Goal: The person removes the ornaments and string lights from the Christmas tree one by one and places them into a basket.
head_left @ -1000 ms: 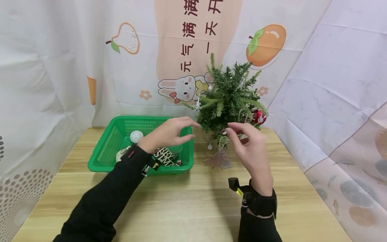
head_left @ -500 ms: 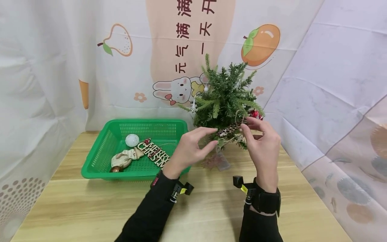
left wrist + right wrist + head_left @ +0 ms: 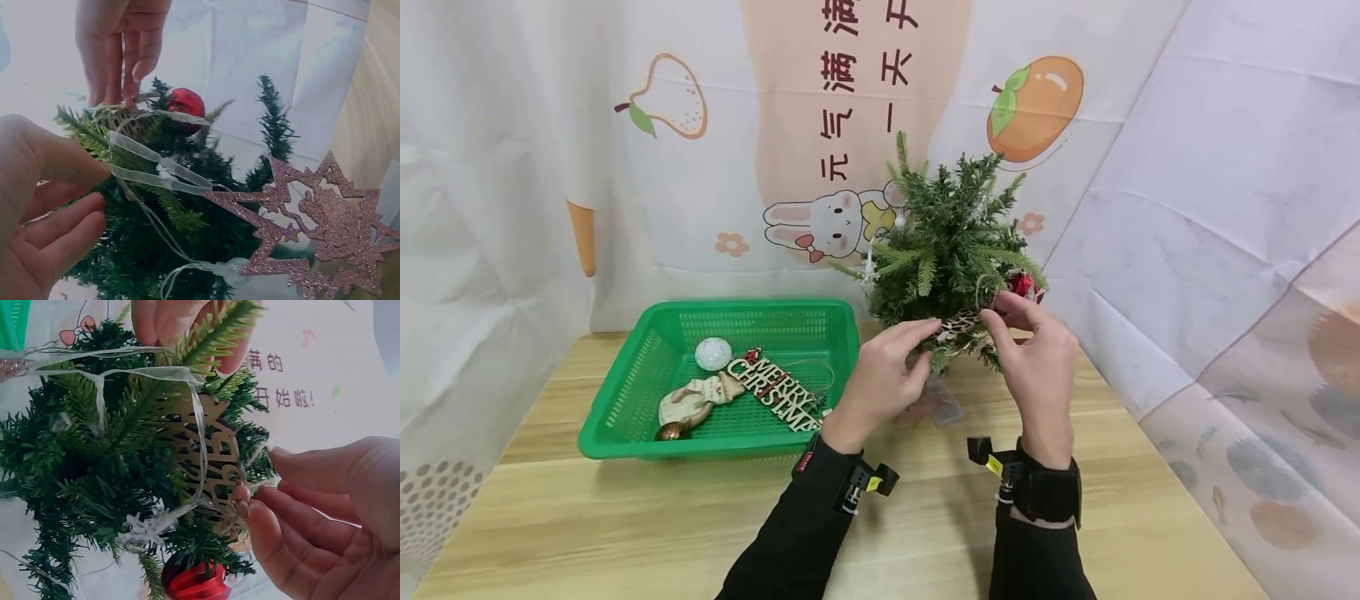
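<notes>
While the left hand and right hand bracket the wooden sign, presumably to steady it, I cannot tell whether either pinches anything; the sign sits against the tree, whose branches seem to prop it.

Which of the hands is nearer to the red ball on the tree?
Right. The right hand has its fingertips close beside the red ball; the left hand is farther off, at the left front of the tree.
</notes>
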`<action>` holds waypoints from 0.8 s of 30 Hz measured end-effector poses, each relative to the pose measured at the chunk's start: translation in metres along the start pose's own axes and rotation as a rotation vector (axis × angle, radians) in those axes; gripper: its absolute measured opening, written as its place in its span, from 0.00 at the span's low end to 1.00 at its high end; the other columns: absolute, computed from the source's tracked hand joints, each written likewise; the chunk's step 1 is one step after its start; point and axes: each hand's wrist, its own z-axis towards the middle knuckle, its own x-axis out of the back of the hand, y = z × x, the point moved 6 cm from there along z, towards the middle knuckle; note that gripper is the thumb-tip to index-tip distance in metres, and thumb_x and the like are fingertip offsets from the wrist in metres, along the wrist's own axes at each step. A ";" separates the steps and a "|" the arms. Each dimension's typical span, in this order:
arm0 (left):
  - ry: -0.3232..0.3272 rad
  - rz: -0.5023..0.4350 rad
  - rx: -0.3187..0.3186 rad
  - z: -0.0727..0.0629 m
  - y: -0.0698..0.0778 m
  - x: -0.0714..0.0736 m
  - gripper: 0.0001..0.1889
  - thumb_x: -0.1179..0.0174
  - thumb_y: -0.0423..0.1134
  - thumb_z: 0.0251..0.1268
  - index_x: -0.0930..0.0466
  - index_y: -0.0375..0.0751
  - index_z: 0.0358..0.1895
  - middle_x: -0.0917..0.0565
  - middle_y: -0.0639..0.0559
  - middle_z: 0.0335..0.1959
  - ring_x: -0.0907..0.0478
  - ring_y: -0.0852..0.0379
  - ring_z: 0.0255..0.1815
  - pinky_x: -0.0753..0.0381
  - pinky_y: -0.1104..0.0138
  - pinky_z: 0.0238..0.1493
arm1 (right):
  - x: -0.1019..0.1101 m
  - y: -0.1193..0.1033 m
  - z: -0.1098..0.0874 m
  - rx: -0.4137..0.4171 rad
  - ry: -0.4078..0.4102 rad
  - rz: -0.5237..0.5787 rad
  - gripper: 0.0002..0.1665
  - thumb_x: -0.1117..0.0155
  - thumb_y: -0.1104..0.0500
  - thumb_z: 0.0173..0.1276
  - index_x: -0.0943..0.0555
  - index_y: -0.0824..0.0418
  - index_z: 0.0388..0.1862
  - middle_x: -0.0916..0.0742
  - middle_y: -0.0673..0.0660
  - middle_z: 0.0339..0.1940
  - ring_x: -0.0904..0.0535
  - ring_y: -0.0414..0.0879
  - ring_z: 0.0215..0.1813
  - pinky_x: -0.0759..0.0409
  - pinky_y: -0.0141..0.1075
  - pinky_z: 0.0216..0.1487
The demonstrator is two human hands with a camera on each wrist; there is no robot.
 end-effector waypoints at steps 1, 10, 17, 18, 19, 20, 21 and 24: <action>-0.002 0.004 -0.008 0.000 0.000 -0.001 0.20 0.40 0.26 0.70 0.21 0.33 0.64 0.19 0.40 0.61 0.20 0.55 0.36 0.29 0.74 0.38 | -0.001 0.000 0.000 0.000 0.006 0.001 0.19 0.25 0.53 0.67 0.12 0.62 0.53 0.10 0.57 0.46 0.13 0.49 0.43 0.26 0.17 0.36; 0.023 0.073 -0.071 0.005 -0.001 -0.007 0.20 0.34 0.27 0.65 0.18 0.34 0.61 0.17 0.42 0.58 0.24 0.45 0.62 0.33 0.64 0.71 | -0.004 0.001 0.001 0.007 0.064 0.032 0.17 0.24 0.55 0.66 0.11 0.62 0.49 0.09 0.56 0.42 0.13 0.48 0.39 0.24 0.18 0.36; 0.019 0.097 -0.092 0.003 -0.004 -0.011 0.20 0.34 0.32 0.69 0.20 0.33 0.62 0.18 0.42 0.60 0.26 0.43 0.64 0.39 0.68 0.73 | -0.007 0.002 0.002 0.030 0.090 0.044 0.15 0.23 0.57 0.64 0.11 0.63 0.47 0.09 0.56 0.39 0.13 0.46 0.34 0.23 0.18 0.36; 0.021 0.105 -0.092 0.003 -0.004 -0.012 0.19 0.34 0.33 0.70 0.19 0.34 0.62 0.18 0.42 0.60 0.26 0.44 0.64 0.38 0.68 0.72 | -0.008 0.002 0.002 0.030 0.093 0.043 0.14 0.23 0.58 0.64 0.11 0.63 0.46 0.09 0.56 0.39 0.13 0.46 0.34 0.23 0.18 0.36; 0.025 0.109 -0.090 0.003 -0.005 -0.012 0.19 0.34 0.33 0.70 0.19 0.34 0.62 0.18 0.43 0.60 0.26 0.45 0.64 0.38 0.69 0.72 | -0.008 0.002 0.003 0.030 0.095 0.046 0.13 0.23 0.58 0.64 0.11 0.63 0.46 0.09 0.56 0.39 0.13 0.46 0.34 0.23 0.18 0.36; 0.031 0.111 -0.089 0.003 -0.006 -0.012 0.18 0.34 0.33 0.70 0.18 0.35 0.61 0.18 0.43 0.59 0.26 0.46 0.63 0.37 0.69 0.71 | -0.009 0.002 0.003 0.027 0.096 0.049 0.13 0.24 0.59 0.65 0.11 0.63 0.46 0.09 0.55 0.39 0.13 0.46 0.34 0.22 0.19 0.36; 0.039 0.115 -0.088 0.003 -0.006 -0.013 0.17 0.34 0.33 0.70 0.17 0.35 0.60 0.18 0.44 0.59 0.26 0.47 0.63 0.36 0.69 0.70 | -0.009 0.002 0.003 0.024 0.098 0.050 0.12 0.24 0.59 0.65 0.11 0.62 0.46 0.09 0.55 0.38 0.13 0.46 0.34 0.22 0.19 0.36; 0.071 0.117 -0.078 0.002 -0.008 -0.012 0.14 0.36 0.33 0.72 0.15 0.37 0.57 0.17 0.46 0.56 0.26 0.49 0.61 0.33 0.70 0.67 | -0.010 0.002 0.003 0.022 0.108 0.064 0.10 0.25 0.61 0.66 0.11 0.62 0.45 0.09 0.54 0.37 0.13 0.46 0.32 0.21 0.20 0.36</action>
